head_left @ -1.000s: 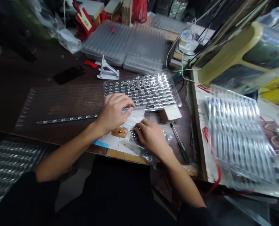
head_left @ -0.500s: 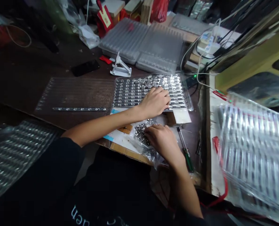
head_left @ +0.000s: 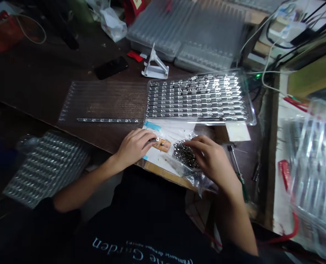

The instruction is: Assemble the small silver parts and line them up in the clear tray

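Observation:
My left hand (head_left: pixel 135 147) pinches a small metal part (head_left: pixel 152 140) at the left end of an orange-brown block (head_left: pixel 162 145). Beside the block lies a pile of small shiny metal pieces (head_left: pixel 186 154) on clear plastic. My right hand (head_left: pixel 211 156) is over the right side of this pile, thumb and fingers drawn together; what they hold, if anything, is too small to make out. Behind both hands sits a clear tray (head_left: pixel 251 112) filled with rows of metal parts. To its left a ribbed clear tray (head_left: pixel 102 99) has one row of parts (head_left: pixel 107 120) along its front edge.
A white stand (head_left: pixel 155 68) and a black phone (head_left: pixel 111 68) lie behind the trays. A green-handled screwdriver (head_left: pixel 242 185) is right of my right hand. Stacked clear trays (head_left: pixel 317 165) stand at the right, others (head_left: pixel 47 165) at lower left.
My left hand has left the filled tray and come down left to the orange-brown block, now with a small part in its fingers. My right hand stays at the pile. The view has shifted.

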Demonstrator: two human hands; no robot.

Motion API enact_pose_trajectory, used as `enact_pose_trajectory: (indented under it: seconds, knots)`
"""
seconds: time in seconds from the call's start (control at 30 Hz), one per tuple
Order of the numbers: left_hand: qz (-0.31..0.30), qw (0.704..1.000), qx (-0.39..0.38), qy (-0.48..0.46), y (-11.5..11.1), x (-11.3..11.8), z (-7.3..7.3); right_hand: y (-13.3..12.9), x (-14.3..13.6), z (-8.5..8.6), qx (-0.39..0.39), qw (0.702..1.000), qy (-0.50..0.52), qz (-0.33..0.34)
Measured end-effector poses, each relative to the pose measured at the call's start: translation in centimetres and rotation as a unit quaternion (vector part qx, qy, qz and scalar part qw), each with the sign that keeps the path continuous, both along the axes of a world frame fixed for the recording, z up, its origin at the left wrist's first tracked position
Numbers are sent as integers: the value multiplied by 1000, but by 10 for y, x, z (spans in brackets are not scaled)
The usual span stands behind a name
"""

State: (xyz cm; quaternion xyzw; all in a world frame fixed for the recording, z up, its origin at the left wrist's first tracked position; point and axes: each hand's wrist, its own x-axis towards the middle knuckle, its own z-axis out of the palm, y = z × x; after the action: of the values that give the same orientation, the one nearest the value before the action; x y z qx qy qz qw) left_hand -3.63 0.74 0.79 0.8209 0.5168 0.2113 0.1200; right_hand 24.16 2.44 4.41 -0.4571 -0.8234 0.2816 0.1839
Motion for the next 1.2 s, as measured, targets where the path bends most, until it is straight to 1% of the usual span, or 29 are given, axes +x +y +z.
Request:
enact_pose_trajectory:
  seconds: [0.07, 0.13, 0.2, 0.3, 0.37, 0.43, 0.53, 0.67, 0.77, 0.9, 1.03, 1.1, 1.2]
  knots:
    - [7, 998, 14, -67, -1, 1, -7, 1, -2, 4, -1, 1000, -2, 10]
    - [8, 991, 20, -135, 0, 4, -9, 2, -5, 10, -6, 1000, -7, 17]
    - [-8, 984, 22, -175, 1, 5, -9, 2, -8, 17, -3, 1000, -11, 11]
    - [-34, 984, 21, -174, 3, 5, -11, 6, -16, 26, 6, 1000, -29, -1]
    - [-40, 987, 22, -155, 3, 5, -12, 11, -23, 28, 7, 999, -54, 0]
    - [-45, 988, 23, -144, 3, 5, -14, 16, -30, 25, 5, 998, -69, 10]
    - [-46, 989, 24, -142, 3, 6, -15, 19, -40, 16, -5, 998, -52, 22]
    - [-45, 990, 20, -135, 2, 8, -14, 16, -47, -1, -10, 999, -37, 17]
    - [-46, 989, 8, -140, 2, 8, -11, 13, -50, -10, -11, 999, -41, 11]
    - [-53, 989, -11, -140, 2, 8, -10, 11, -52, -16, 0, 997, -79, -6]
    - [-49, 989, -18, -142, 3, 9, -10, 11, -56, -18, 17, 993, -116, -6]
    - [-29, 987, -10, -157, 3, 8, -9, 10, -59, -20, 12, 995, -101, -2]
    - [53, 983, 11, -177, 1, 5, -8, 10, -62, -24, -7, 999, -27, 31]
